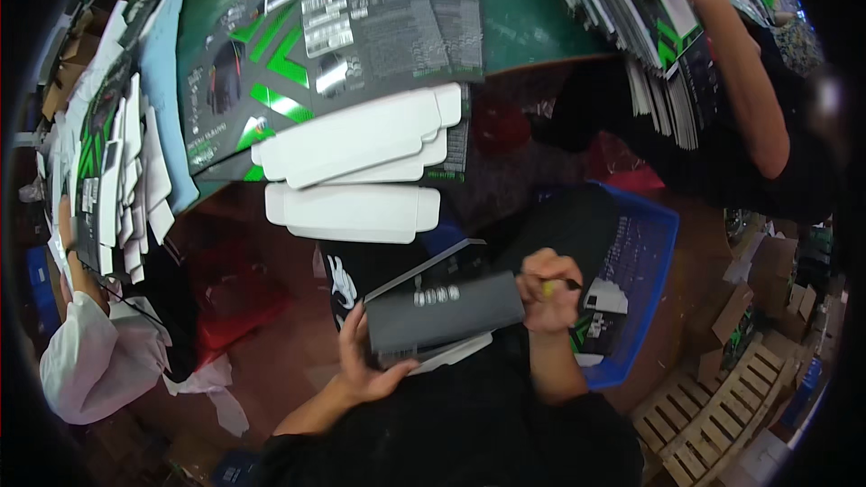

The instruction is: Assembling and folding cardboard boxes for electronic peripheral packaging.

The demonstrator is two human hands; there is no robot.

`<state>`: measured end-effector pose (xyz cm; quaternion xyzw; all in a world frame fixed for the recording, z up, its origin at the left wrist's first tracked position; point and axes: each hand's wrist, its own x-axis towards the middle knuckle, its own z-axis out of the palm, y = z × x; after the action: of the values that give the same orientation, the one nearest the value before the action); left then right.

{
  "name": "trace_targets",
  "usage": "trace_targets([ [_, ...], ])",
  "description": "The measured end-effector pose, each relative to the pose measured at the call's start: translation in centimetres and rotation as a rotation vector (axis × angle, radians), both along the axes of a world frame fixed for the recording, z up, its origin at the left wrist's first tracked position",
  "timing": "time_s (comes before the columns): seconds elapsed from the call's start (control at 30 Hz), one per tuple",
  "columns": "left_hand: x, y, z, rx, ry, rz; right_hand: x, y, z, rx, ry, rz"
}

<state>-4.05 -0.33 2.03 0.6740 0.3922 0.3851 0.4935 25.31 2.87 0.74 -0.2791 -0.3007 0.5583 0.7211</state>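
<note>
A dark grey cardboard box (451, 320) is held over my lap, with a raised flap along its far side and a white flap below its near edge. My left hand (363, 368) grips its left end, thumb along the near edge and fingers at the side. Beside the right end, my right hand (550, 293) is closed around a small yellow and dark thing whose kind I cannot make out. Just beyond the box, white-flapped flat cartons (356, 212) overhang the table edge. They belong to a pile of dark and green printed cartons (379, 36).
A blue plastic crate (645, 284) with carton pieces stands right of my legs. The green table (523, 0) carries carton stacks (622, 0) at far right, where another person's arm (744, 81) reaches. More cartons (126, 162) and a white-sleeved person are left. Wooden pallets (722, 415) lie lower right.
</note>
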Motion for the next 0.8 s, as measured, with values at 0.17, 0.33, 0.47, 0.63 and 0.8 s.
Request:
trace_targets([
  [0.17, -2.6, 10.2, 7.0, 0.001, -0.291, 0.301, 3.9, 1.3, 2.3, 0.016, 0.331, -0.102],
  [0.33, -1.4, 37.3, 14.6, 0.102, -0.028, 0.566, 3.1, 2.8, 2.3, -0.019, 0.325, -0.051],
  [0.47, -3.0, 44.6, 13.6, 0.235, 0.233, 0.746, 1.7, 2.1, 1.1, -0.024, 0.299, -0.038],
  [0.63, -2.3, 38.3, 10.9, 0.287, 1.082, 0.394, 0.3, 1.1, 0.1, -0.157, 0.276, 0.088],
  [0.8, -3.7, 40.4, 10.4, 0.113, 1.246, 0.234, -1.1, 1.3, 0.0, -0.349, 0.116, 0.45],
])
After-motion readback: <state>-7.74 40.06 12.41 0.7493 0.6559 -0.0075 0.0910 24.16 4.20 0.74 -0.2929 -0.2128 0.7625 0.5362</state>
